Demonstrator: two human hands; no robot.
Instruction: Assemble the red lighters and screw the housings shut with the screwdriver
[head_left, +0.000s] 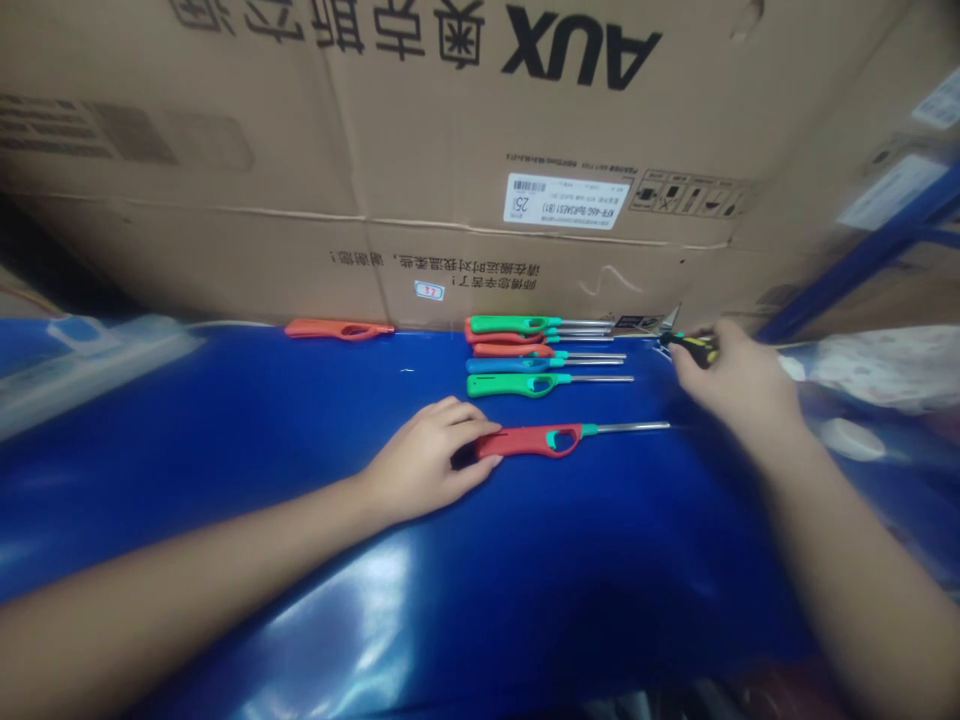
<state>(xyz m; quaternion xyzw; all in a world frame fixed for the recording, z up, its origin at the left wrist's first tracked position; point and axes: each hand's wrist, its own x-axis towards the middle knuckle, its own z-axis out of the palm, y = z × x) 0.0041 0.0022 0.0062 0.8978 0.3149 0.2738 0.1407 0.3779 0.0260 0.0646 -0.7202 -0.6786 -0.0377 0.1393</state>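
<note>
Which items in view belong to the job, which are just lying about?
Job, judging by the hands and like items:
red lighter, in left hand
black-yellow tool, in right hand
row of lighters
lone orange lighter, probably

Lying about, seemingly:
carton
white bundle

The red lighter (525, 442), with teal trigger and straight metal nozzle, is oriented crosswise, its handle end at 9 o'clock and nozzle tip at 3 o'clock; the black-and-yellow tool (697, 348), partly covered and blurred, is located at the lighter's 2 o'clock.
</note>
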